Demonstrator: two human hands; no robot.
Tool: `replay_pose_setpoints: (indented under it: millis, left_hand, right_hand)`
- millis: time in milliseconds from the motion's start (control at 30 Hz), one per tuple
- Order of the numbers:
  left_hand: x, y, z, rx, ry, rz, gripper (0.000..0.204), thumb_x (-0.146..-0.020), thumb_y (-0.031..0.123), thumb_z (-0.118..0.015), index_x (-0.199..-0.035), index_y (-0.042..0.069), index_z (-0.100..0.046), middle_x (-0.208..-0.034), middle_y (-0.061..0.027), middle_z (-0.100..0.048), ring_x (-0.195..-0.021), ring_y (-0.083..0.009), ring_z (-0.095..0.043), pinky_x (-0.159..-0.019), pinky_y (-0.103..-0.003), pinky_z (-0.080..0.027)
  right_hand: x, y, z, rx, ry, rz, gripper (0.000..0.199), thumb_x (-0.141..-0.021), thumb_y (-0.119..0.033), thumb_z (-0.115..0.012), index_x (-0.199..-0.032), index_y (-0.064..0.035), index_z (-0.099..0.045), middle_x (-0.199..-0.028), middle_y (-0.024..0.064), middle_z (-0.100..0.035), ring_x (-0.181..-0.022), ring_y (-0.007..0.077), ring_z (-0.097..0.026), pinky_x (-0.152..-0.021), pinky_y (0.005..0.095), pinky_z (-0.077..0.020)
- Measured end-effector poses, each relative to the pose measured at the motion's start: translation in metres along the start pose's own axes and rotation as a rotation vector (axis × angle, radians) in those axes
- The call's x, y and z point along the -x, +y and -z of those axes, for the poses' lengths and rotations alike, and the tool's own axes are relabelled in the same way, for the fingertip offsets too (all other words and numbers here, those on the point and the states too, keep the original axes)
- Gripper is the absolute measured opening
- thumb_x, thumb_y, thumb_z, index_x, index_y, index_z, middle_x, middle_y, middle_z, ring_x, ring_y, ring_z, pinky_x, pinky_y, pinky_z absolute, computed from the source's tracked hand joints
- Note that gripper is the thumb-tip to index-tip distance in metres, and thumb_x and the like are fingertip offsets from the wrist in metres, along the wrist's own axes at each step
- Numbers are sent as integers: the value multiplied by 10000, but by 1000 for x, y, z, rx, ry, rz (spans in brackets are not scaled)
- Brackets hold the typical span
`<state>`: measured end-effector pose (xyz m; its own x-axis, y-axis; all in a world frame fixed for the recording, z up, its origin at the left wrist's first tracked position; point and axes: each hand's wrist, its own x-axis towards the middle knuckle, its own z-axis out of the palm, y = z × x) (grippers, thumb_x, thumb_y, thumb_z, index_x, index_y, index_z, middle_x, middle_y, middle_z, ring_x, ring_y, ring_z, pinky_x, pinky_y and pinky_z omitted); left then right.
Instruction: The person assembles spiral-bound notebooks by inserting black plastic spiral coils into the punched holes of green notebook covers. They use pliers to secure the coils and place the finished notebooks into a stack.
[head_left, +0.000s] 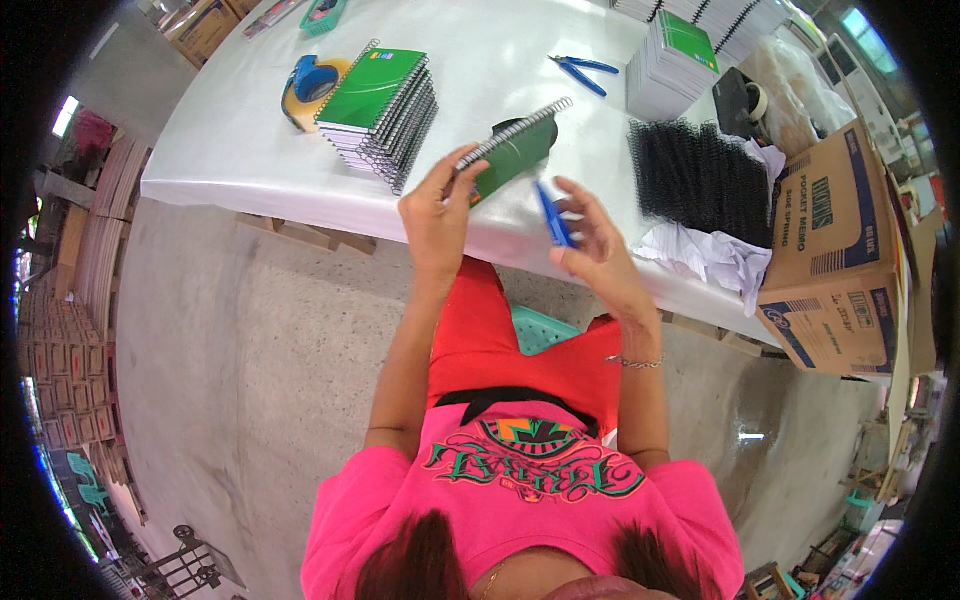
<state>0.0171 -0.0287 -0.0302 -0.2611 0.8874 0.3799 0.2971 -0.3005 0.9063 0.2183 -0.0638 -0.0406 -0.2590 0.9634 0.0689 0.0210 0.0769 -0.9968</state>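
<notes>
So, left hand (437, 215) clamped on green notebook (518, 158), right hand (602, 248) around blue snips (553, 216). Dark-printed cardboard box (832, 215) at right, contents hidden.

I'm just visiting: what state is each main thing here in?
Green notebook, held tilted, coil along edge
Left hand, closed on green notebook
Blue tool, held
Right hand, closed around blue tool
Blue pliers, lying with handles spread
Left notebook stack, coil-bound, top cover shut
Black coils, heaped
White paper, crumpled

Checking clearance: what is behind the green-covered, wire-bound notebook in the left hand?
Behind the notebook, edges of a dark, rounded object show against the shiny white tabletop. The notebook covers its middle, so I cannot tell what it is.
</notes>
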Motion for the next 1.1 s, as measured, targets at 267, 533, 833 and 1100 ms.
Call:
replay_pose_setpoints:
  millis: [267, 533, 833, 1100]
  left_hand:
    - [-71, 30, 55, 117, 309, -119, 273, -924, 99, -680, -1164, -30, -658, -835, -50, -668, -741, -36, -537, -639, -178, -407]
    - [-138, -30, 93, 168, 317, -51, 336, -884, 186, -740, -1086, -59, -630, -929, -99, -669, -820, -112, -602, -700, -231, -459]
    - [-140, -62, 105, 91, 309, 101, 378, -835, 227, -800, -1071, -42, -678, -959, -64, -659, -875, -111, -574, -808, -233, -430]
    - [-134, -66, 114, 142, 228, 171, 410, -839, 284, -793, -1089, -22, -682, -996, -66, -667, -975, -138, -584, -906, -291, -428]
  right_hand:
    - [-42, 52, 35, 961, 563, 125, 679, -796, -231, -739, -1393, -49, -472, -1306, 311, -428, -1201, 471, -405, -1050, 516, -340]
    - [-41, 53, 23, 1016, 519, 180, 656, -798, -230, -757, -1359, -18, -491, -1396, 352, -341, -1294, 493, -318, -1074, 551, -311]
    - [-38, 51, 26, 992, 505, 187, 552, -798, -223, -754, -1286, -30, -584, -1379, 357, -367, -1295, 492, -330, -1081, 539, -310]
    - [-36, 53, 26, 970, 507, 202, 530, -805, -221, -749, -1276, -41, -586, -1390, 340, -360, -1295, 484, -330, -1088, 520, -309]
